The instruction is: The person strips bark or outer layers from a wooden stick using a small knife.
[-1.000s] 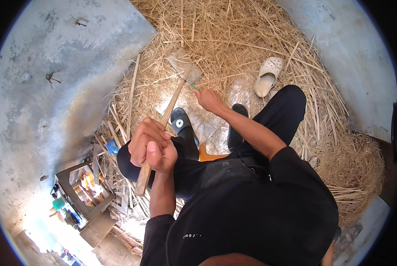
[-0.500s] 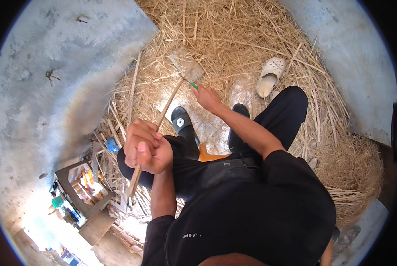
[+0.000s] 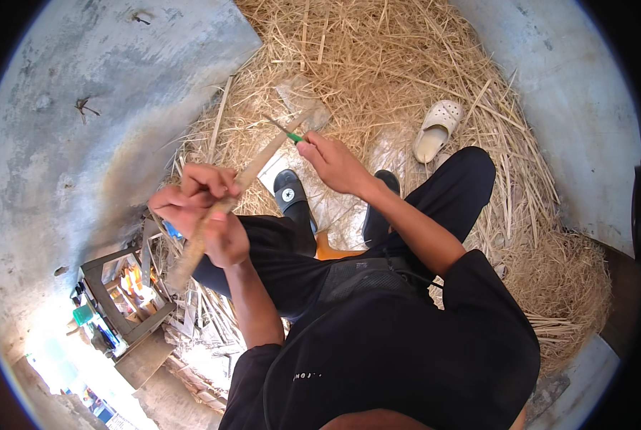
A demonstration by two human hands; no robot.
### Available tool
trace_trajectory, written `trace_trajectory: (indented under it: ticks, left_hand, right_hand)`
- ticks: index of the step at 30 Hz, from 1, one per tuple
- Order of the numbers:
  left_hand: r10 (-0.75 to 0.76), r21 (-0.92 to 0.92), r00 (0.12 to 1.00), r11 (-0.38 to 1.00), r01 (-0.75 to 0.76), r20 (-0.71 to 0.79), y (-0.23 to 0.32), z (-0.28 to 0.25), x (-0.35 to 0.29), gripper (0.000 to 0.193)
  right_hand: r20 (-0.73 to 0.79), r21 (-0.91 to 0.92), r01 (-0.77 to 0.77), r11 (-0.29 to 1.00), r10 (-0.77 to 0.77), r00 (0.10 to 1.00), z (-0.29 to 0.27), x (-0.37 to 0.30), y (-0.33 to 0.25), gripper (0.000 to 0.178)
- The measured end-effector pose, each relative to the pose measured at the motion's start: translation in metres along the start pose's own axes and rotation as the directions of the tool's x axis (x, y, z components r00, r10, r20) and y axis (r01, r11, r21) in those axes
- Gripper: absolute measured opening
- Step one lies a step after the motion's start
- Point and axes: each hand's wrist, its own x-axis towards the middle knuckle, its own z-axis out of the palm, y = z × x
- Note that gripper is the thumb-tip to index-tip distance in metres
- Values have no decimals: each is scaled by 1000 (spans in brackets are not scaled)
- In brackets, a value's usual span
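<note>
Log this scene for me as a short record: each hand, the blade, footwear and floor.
Left hand: blurred, holding a wooden strip that slants away to the right
Right hand: gripping a green-handled knife
Blade: points away and left, overlapping the strip's far part in view; contact cannot be told
Footwear: dark slide sandal on the left foot; beige clog off to the right, no foot in it
Floor: strewn with straw-coloured strands
</note>
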Motion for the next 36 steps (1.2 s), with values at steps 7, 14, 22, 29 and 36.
trace_trajectory:
  ticks: [7, 14, 22, 29, 36]
  left_hand:
    - [-74, -206, 996, 975, 84, 57, -5, 10, -26, 30]
    - [-183, -132, 903, 959, 250, 388, -1, 6, -23, 40]
    - [-120, -114, 796, 966, 230, 593, -5, -7, -14, 46]
    - [-96, 62, 894, 995, 76, 437, -1, 5, -9, 48]
    - [123, -37, 975, 992, -118, 187, -31, 1, -22, 62]
  right_hand:
    - [6, -171, -167, 971, 171, 985, 24, -39, -14, 31]
    - [-24, -272, -334, 903, 341, 940, -8, -19, 15, 42]
    - [92, -440, -141, 887, 200, 975, -16, -34, -42, 38]
    - [35, -668, -3, 745, 35, 999, -21, -28, 67, 47]
    - [-100, -384, -263, 885, 243, 965, -24, -42, 17, 39]
